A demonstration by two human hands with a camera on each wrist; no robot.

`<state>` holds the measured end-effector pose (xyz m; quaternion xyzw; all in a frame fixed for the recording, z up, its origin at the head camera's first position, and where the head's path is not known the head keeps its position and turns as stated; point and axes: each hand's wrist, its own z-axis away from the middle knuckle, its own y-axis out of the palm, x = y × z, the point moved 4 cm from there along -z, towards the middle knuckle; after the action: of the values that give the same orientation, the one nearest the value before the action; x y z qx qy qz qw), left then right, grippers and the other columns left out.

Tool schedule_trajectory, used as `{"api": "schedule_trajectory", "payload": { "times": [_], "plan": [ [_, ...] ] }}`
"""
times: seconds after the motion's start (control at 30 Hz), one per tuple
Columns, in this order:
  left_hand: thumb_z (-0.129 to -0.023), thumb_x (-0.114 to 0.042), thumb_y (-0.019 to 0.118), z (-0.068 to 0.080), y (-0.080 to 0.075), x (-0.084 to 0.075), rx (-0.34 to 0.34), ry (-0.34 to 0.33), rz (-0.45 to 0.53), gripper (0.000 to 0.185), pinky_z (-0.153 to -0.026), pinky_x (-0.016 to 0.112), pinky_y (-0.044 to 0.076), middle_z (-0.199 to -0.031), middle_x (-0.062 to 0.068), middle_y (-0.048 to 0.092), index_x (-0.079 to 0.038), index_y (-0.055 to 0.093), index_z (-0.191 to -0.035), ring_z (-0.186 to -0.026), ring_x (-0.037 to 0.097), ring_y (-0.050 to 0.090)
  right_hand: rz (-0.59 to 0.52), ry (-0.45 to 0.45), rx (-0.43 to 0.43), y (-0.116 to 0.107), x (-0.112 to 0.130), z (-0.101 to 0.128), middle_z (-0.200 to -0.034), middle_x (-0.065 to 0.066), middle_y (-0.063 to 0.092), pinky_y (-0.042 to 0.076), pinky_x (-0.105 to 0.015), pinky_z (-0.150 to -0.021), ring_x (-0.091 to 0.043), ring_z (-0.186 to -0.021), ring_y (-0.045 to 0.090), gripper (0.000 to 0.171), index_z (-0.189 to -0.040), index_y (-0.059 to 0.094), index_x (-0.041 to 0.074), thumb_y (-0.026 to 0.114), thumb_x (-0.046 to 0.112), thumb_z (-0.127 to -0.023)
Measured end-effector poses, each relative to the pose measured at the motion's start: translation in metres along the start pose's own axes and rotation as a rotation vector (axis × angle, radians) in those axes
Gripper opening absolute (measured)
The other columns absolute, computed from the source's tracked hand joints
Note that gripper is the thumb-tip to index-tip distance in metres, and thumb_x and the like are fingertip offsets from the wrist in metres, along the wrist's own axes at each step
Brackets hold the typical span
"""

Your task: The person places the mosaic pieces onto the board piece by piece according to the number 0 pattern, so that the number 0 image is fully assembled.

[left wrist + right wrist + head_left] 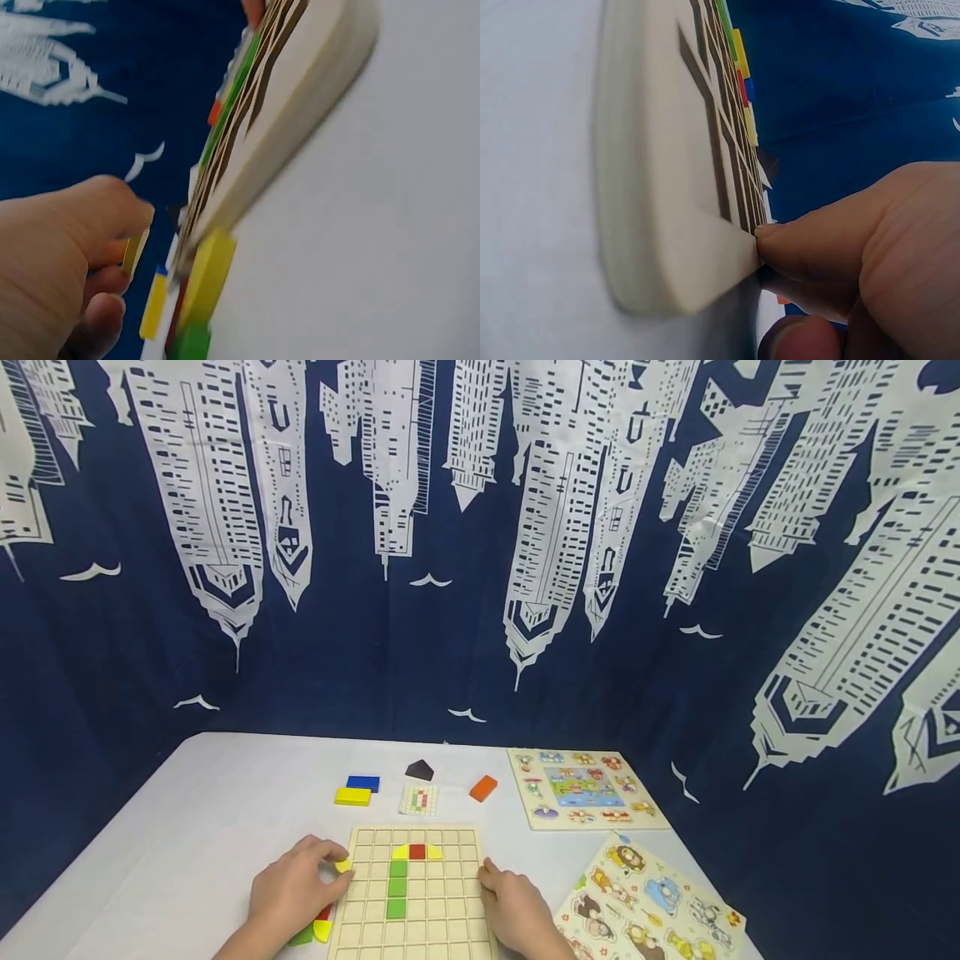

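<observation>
A wooden grid board [450, 935] lies on the table in front of me. Set in its squares are a column of green square pieces [397, 887], a red square piece [417, 852] and yellow rounded pieces [435, 852] on either side of the red one. My left hand [292, 887] pinches a small yellow piece [136, 251] beside the board's left edge. At the opposite edge my right hand [832, 247] grips the board, its thumb on the rim. Loose yellow [322, 931], red [324, 913] and green [302, 936] pieces lie under and beside my left hand.
Beyond the board lie a small pattern card [418, 800], a blue block [363, 783], a yellow block [352, 797], a black pentagon piece [419, 769] and an orange block [483, 788]. Two picture puzzles, one with a blue centre [536, 814] and one with animals [622, 893], lie on the right.
</observation>
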<state>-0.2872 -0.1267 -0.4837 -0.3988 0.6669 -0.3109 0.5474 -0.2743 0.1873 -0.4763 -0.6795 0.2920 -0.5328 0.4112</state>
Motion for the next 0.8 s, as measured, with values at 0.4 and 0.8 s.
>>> {"api": "schedule_trajectory", "payload": {
  "times": [0.4,0.8],
  "plan": [
    [-0.076,-0.041,0.086,0.047,0.024,-0.05,0.155,0.302,0.148,0.023,-0.061,0.022,0.04,-0.086,-0.027,0.052,-0.039,0.063,-0.081,-0.072,-0.008,0.049,-0.006,-0.025,-0.001,0.0,-0.001,-0.001,-0.141,-0.022,0.061,0.054,-0.056,-0.094,-0.044,-0.12,0.065,0.034,-0.13,0.068,-0.002,0.065,0.011,-0.098],
    [-0.078,-0.045,0.084,0.043,0.029,-0.048,0.269,0.332,0.167,0.015,-0.068,0.024,0.045,-0.091,-0.027,0.056,-0.04,0.071,-0.082,-0.076,-0.007,0.05,-0.005,-0.039,0.002,-0.001,-0.001,0.001,-0.141,-0.024,0.06,0.054,-0.056,-0.094,-0.045,-0.12,0.065,0.035,-0.13,0.067,-0.004,0.064,0.01,-0.098]
  ]
}}
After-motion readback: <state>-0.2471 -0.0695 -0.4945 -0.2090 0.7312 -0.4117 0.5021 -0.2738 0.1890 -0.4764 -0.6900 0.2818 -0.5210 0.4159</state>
